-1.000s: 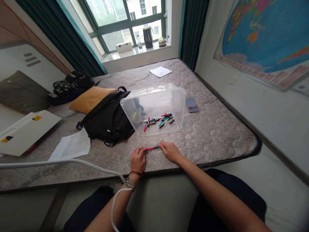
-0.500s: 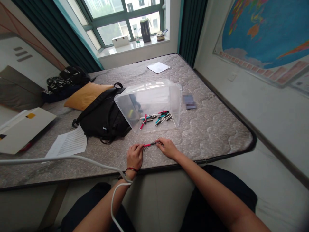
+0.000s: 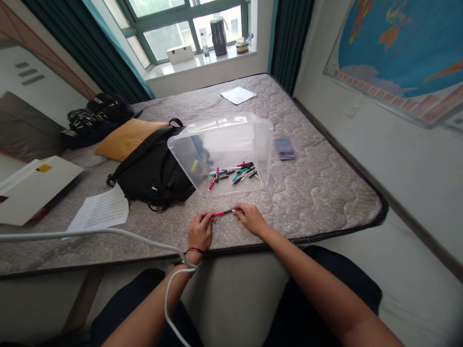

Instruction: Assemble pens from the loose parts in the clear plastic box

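Close to the mattress's front edge, a red and black pen [image 3: 223,212] spans the gap between my two hands. My left hand [image 3: 200,230] pinches its red end. At the opposite, dark end, the fingers of my right hand [image 3: 249,218] are closed on the pen. Just beyond my hands a clear plastic box [image 3: 262,144] lies on its side, its open mouth facing me. Several loose pens [image 3: 244,174], in red, teal, black and white, lie inside it.
Left of the box are a black backpack [image 3: 155,168], a yellow pillow [image 3: 126,137] and a printed sheet [image 3: 103,209]. A white cable [image 3: 119,233] runs to my left wrist. A blurred bluish item [image 3: 285,149] and a white sheet [image 3: 238,95] lie on the mattress [image 3: 318,193].
The view has shifted slightly. Both hands keep their hold on the pen's ends, and the box and loose pens stay where they were.
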Motion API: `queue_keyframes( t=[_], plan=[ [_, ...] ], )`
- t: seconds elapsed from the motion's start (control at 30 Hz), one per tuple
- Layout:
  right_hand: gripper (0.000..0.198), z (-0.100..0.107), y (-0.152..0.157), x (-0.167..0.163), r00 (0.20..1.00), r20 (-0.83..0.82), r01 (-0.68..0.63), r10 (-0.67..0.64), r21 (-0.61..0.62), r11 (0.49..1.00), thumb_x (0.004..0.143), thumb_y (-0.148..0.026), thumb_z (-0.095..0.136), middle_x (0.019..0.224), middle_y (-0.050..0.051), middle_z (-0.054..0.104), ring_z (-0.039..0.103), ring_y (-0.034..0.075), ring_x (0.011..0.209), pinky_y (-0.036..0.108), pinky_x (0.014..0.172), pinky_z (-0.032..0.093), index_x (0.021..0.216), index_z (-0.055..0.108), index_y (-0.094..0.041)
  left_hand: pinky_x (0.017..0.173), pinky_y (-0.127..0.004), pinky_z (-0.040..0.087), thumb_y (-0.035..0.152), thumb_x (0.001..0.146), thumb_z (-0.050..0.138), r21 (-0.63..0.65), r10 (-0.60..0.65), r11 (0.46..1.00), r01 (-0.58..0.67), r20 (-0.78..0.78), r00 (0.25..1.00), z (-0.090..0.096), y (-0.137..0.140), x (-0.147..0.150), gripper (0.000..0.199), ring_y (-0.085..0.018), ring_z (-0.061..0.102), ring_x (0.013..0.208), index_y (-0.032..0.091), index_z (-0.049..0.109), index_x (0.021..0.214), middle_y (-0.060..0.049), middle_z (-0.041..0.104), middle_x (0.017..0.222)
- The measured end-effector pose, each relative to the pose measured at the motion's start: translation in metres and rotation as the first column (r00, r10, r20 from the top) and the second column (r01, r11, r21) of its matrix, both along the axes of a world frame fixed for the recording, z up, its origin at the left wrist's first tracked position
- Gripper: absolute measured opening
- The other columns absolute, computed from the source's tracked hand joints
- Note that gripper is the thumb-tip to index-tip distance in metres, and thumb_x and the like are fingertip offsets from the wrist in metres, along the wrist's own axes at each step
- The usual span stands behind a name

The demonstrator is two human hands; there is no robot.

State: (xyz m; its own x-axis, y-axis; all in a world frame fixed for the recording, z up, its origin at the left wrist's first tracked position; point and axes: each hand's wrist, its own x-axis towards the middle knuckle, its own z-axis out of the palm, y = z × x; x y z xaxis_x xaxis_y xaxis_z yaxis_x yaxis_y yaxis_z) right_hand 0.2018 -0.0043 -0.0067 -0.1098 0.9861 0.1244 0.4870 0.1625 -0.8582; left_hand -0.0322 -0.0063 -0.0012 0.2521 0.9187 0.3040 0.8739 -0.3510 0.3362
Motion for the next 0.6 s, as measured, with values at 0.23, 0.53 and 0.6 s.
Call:
queue_keyframes(
  t=[0.23, 0.53, 0.6],
  plan=[
    [0.012, 0.0061, -0.001, 0.0007, 0.999, 0.047, -0.006, 0.006, -0.006, 1.0, 0.093, -0.025, 0.059, 0.084, 0.004, 0.072, 0.065, 0.017, 0.078, 0.026, 0.073, 0.043, 0.099, 0.069, -0.02, 0.09, -0.036, 0.045, 0.033, 0.097, 0.049, 0.005, -0.008, 1.0, 0.008, 0.005, 1.0, -0.0003, 0.0, 0.0004, 0.028, -0.022, 0.058, 0.099, 0.028, 0.07, 0.114, -0.006, 0.065, 0.105],
    [0.016, 0.0085, -0.0017, 0.0, 0.985, 0.17, -0.032, 0.033, -0.01, 0.999, 0.098, -0.031, 0.053, 0.092, 0.004, 0.071, 0.063, 0.017, 0.085, 0.025, 0.074, 0.039, 0.095, 0.065, -0.021, 0.09, -0.036, 0.045, 0.033, 0.097, 0.048, 0.009, -0.013, 1.0, 0.013, 0.003, 1.0, -0.0007, 0.0005, -0.0001, 0.029, -0.022, 0.057, 0.098, 0.027, 0.07, 0.114, -0.007, 0.065, 0.105],
    [0.018, 0.011, -0.0027, -0.0004, 0.979, 0.201, -0.036, 0.039, -0.02, 0.999, 0.099, -0.033, 0.05, 0.093, 0.005, 0.07, 0.063, 0.017, 0.085, 0.025, 0.074, 0.038, 0.096, 0.064, -0.021, 0.09, -0.036, 0.045, 0.033, 0.097, 0.047, 0.007, -0.014, 1.0, 0.014, -0.002, 1.0, -0.0008, 0.0005, -0.0003, 0.029, -0.023, 0.057, 0.098, 0.027, 0.07, 0.114, -0.007, 0.064, 0.105]
  ],
)
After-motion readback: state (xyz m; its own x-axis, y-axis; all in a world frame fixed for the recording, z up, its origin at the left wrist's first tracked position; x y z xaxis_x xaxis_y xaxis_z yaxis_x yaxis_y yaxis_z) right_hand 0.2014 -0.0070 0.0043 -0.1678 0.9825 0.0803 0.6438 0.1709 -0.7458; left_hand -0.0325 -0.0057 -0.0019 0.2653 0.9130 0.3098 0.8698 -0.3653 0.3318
